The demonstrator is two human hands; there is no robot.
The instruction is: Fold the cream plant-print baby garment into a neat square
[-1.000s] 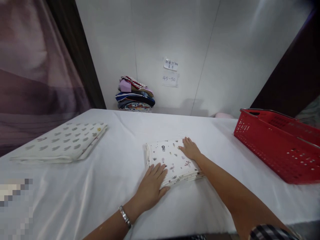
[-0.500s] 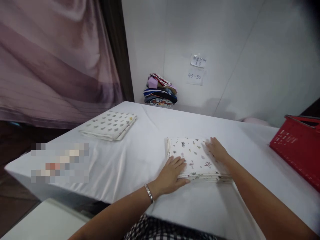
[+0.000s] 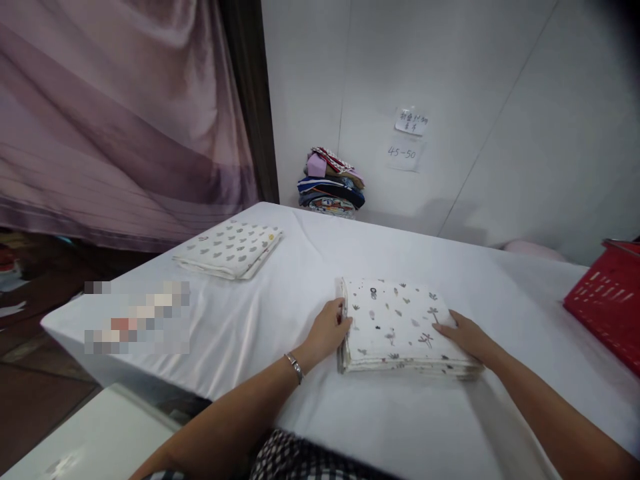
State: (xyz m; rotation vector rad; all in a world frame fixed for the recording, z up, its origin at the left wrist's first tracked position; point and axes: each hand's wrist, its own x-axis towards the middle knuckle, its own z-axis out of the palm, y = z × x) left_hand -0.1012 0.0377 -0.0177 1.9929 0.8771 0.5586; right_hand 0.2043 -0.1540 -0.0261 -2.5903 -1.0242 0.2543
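White wall (image 3: 450, 60), mauve curtain (image 3: 115, 113), white-clothed table (image 3: 280, 313), dark floor (image 3: 30, 373)

Both bare forearms are extended forward from the lower edge of the head view. The left hand (image 3: 325, 331) is turned on edge, its fingers curled loosely and the fingertips pressed against a vertical side just ahead of them; a metal bracelet is worn at the wrist. The right hand (image 3: 465, 335) is laid flat, palm down, with the fingers held together and stretched out leftward. Nothing is clasped between the fingers of either hand.
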